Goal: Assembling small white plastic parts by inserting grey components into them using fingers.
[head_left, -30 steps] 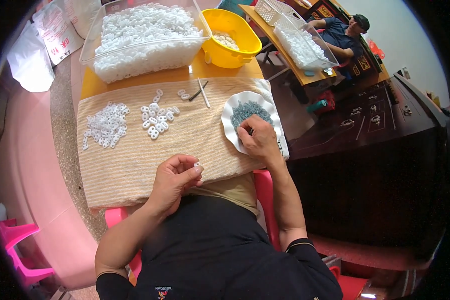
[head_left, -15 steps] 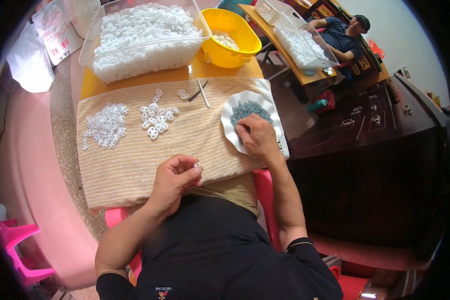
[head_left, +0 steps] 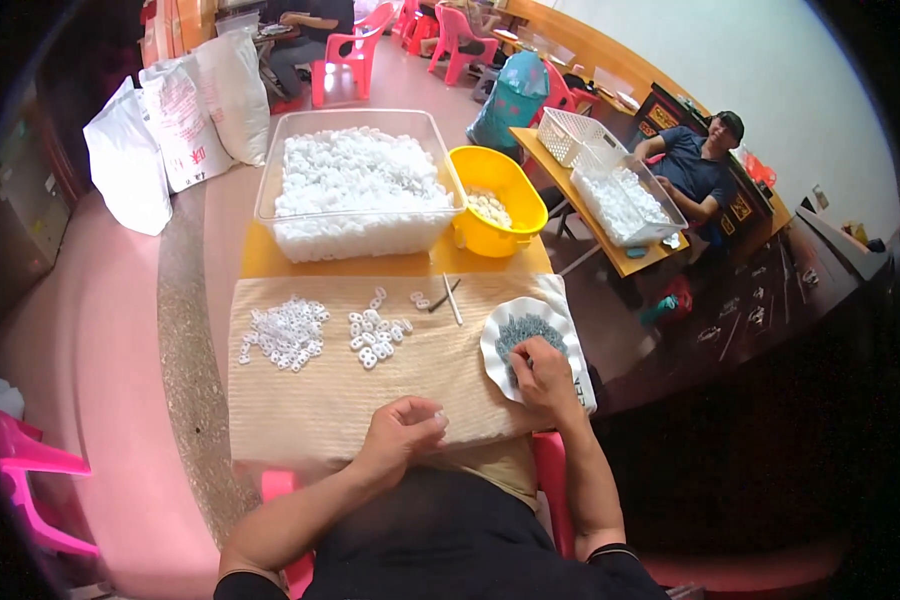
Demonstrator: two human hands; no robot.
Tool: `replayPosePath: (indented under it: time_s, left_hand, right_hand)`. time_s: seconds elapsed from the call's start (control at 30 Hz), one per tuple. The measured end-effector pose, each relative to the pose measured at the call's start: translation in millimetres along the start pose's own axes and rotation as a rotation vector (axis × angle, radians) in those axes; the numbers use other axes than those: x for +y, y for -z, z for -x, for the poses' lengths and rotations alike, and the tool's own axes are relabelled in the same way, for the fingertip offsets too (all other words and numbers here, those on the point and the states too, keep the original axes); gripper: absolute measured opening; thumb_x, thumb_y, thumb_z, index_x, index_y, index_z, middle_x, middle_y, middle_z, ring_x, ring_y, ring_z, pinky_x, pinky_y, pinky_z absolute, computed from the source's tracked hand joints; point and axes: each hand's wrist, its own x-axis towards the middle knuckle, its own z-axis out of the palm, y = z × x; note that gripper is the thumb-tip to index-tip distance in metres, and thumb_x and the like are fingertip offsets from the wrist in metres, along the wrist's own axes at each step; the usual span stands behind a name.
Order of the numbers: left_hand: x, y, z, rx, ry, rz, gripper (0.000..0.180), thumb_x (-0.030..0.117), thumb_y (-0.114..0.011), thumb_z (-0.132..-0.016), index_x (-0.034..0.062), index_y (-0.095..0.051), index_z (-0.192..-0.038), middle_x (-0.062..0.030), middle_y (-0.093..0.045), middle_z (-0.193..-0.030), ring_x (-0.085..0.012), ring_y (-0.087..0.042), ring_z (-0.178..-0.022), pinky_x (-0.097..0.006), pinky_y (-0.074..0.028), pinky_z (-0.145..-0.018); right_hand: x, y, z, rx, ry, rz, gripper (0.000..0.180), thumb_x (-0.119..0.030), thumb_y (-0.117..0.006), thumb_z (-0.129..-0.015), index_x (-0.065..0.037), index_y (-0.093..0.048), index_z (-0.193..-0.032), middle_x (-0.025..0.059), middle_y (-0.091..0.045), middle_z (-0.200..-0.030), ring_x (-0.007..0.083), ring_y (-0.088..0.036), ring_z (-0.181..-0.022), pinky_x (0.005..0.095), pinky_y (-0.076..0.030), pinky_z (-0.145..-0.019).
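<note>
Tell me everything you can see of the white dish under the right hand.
The white dish is shallow with a wavy, scalloped rim, and looks like plastic. It lies flat at the right edge of the beige cloth on the table. A heap of small grey bits fills its middle. The right hand rests over its near side, fingertips in the heap.

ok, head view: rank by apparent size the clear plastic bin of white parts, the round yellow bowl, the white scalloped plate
1. Clear plastic bin of white parts, clearly largest.
2. Round yellow bowl.
3. White scalloped plate; close to the bowl though nearer the camera, so unsure.
</note>
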Motion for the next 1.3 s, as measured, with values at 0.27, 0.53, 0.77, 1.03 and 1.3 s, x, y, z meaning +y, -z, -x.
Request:
replayPosePath:
  time_s: [0.27, 0.53, 0.77, 1.03, 1.3]
  left_hand:
    - [-1, 0, -2, 0.036, 0.017, -0.012, 0.019, 0.005, -0.069, -0.083, 0.0030, -0.059, -0.099, -0.0046, -0.062, -0.086, -0.0129, -0.061, -0.076, -0.029, -0.056, -0.069]
    - [-2, 0, -2, 0.032, 0.021, -0.008, 0.014, 0.004, -0.066, -0.085, 0.0011, -0.061, -0.098, -0.0064, -0.064, -0.085, -0.0133, -0.062, -0.076, -0.028, -0.056, -0.069]
    - [-3, 0, -3, 0.022, 0.015, -0.023, 0.013, 0.004, -0.065, -0.086, 0.0001, -0.061, -0.097, -0.0065, -0.064, -0.085, -0.0134, -0.062, -0.076, -0.028, -0.056, -0.069]
    - [-6, 2, -3, 0.020, 0.012, -0.014, 0.014, 0.004, -0.065, -0.086, -0.0003, -0.061, -0.098, -0.0065, -0.063, -0.084, -0.0133, -0.062, -0.075, -0.028, -0.055, -0.068]
    - [-3, -1, -2, 0.029, 0.030, -0.033, 0.014, 0.005, -0.065, -0.086, -0.0001, -0.062, -0.098, -0.0059, -0.064, -0.082, -0.0126, -0.062, -0.073, -0.027, -0.055, -0.066]
  right_hand:
    - [1, 3, 4, 0.127, 0.117, -0.083, 0.007, -0.007, -0.058, -0.085, 0.000, -0.061, -0.086, 0.0189, -0.063, -0.082, 0.0360, -0.062, -0.078, 0.0401, -0.049, -0.069]
    - [3, 2, 4, 0.106, 0.025, -0.124, 0.010, -0.010, -0.058, -0.086, 0.000, -0.060, -0.085, 0.0191, -0.062, -0.081, 0.0370, -0.062, -0.078, 0.0409, -0.048, -0.068]
    - [4, 1, 7, 0.099, -0.012, -0.101, 0.013, -0.013, -0.057, -0.087, -0.001, -0.059, -0.085, 0.0195, -0.062, -0.079, 0.0385, -0.060, -0.077, 0.0431, -0.048, -0.068]
    - [-2, 8, 8, 0.096, 0.057, -0.070, 0.016, -0.017, -0.059, -0.085, -0.001, -0.061, -0.081, 0.0197, -0.063, -0.078, 0.0382, -0.062, -0.075, 0.0430, -0.049, -0.066]
    - [-14, 19, 5, 0.156, 0.107, -0.105, 0.015, -0.014, -0.061, -0.080, -0.001, -0.062, -0.073, 0.0181, -0.064, -0.071, 0.0359, -0.063, -0.069, 0.0408, -0.050, -0.062]
